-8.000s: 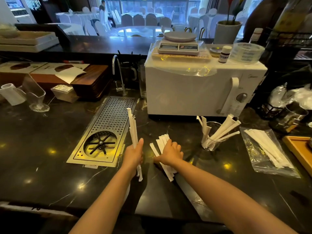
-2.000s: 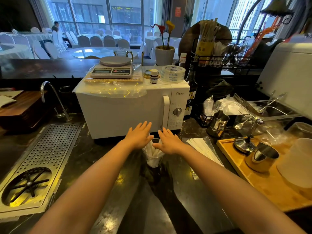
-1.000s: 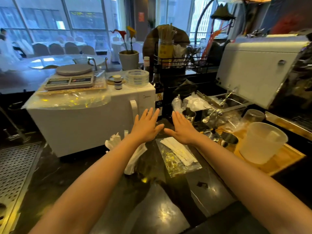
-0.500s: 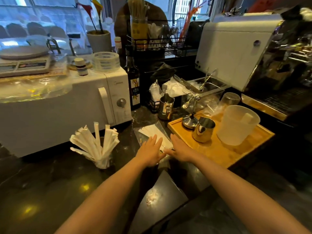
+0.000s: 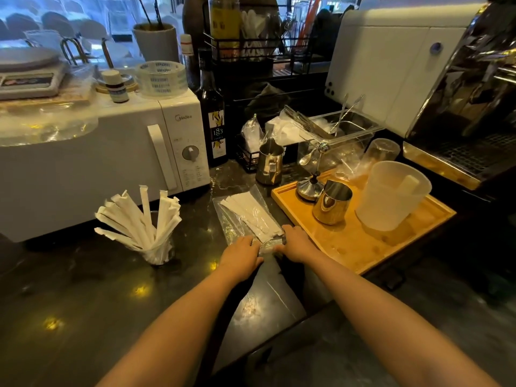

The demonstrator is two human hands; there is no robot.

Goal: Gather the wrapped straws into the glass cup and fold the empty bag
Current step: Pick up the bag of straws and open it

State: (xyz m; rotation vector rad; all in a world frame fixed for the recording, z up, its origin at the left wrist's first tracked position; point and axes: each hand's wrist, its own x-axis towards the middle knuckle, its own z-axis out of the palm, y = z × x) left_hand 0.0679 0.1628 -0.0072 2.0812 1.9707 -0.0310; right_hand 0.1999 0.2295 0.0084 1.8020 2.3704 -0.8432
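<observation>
- The dark, glossy stone counter point(image 5: 83, 297) carries everything; both bare forearms reach across it from the near edge.
- A white boxy microwave oven with a dial point(image 5: 111, 163) stands at the back left, a digital kitchen scale point(image 5: 26, 79) and a roll of clear tape point(image 5: 161, 78) on its top.
- A rectangular wooden tray point(image 5: 363, 241) lies to the right, holding a translucent plastic pitcher point(image 5: 391, 194) and a small shiny steel jug point(image 5: 332, 202).
- The clear plastic bag point(image 5: 240, 216) lies flat between the microwave oven and the wooden tray, touching the tray's near-left edge; white paper-wrapped straws show inside it.
- The short glass cup point(image 5: 160, 252), left of the bag and apart from it, holds a fanned bunch of white wrapped straws point(image 5: 139, 219) that lean outward.
- The left hand point(image 5: 241, 256) grips the bag's near end, fingers curled over it.
- The right hand point(image 5: 297, 243) pinches the same end just beside the left, and the plastic is bunched into a small roll between them.
</observation>
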